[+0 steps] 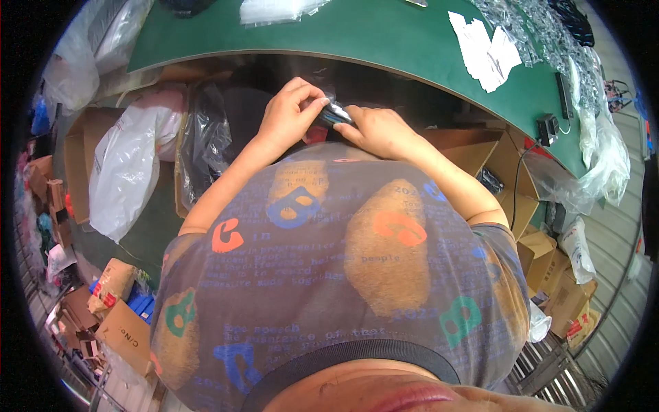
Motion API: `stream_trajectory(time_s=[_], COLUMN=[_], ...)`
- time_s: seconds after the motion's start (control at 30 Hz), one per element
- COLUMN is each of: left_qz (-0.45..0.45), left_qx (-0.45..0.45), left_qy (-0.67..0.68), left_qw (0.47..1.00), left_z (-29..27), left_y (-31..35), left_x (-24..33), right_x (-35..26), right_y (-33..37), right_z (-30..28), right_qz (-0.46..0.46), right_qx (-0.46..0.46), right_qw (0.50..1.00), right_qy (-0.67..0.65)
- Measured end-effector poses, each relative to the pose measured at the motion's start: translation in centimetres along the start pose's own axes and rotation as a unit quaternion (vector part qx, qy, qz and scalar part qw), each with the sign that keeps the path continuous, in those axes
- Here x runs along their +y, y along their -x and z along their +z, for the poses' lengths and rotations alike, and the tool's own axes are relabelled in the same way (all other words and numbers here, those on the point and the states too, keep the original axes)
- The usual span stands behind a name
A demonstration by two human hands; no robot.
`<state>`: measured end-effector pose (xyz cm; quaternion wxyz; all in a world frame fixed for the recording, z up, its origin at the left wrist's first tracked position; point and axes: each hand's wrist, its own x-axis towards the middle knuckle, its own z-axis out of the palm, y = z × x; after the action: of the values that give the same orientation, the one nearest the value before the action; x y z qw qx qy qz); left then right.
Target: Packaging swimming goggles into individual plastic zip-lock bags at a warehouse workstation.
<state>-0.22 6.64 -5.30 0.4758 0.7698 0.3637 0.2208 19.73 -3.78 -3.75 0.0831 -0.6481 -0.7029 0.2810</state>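
Observation:
Both hands meet in front of my chest, just below the near edge of the green table [405,58]. A small dark object [336,115] with a shiny, clear plastic-like surface lies between them; its exact kind does not show. My left hand [292,113] pinches thumb and forefinger together at its upper left end. My right hand [377,129] grips its right side, the fingers curled round it and partly hidden. Some red material [316,134] shows just below the hands.
White paper slips [484,51] and clear plastic packaging [511,27] lie on the table, near a small black device [547,129] with a cable. Open cardboard boxes [86,147] with plastic bags [130,172] stand at left. More cartons [542,257] are at right.

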Motion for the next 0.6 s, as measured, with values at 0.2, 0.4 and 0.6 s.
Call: stream_trajectory(time_s=[0.2, 0.4, 0.6], left_qz=[0.03, 0.029, 0.057], left_qx=[0.016, 0.006, 0.052], left_qy=[-0.032, 0.0, 0.019], left_qw=[0.999, 1.0, 0.997], left_z=[0.4, 1.6, 2.1], left_y=[0.1, 1.0, 1.3], left_x=[0.2, -1.6, -2.0], right_x=[3.0, 3.3, 1.7], right_y=[-2.5, -2.4, -3.0], right_z=[4.6, 7.0, 6.2], right_qz=[0.138, -0.034, 0.069], right_qx=[-0.106, -0.174, 0.042], right_qw=[0.662, 0.369, 0.785], right_qy=[-0.729, -0.912, -0.614])
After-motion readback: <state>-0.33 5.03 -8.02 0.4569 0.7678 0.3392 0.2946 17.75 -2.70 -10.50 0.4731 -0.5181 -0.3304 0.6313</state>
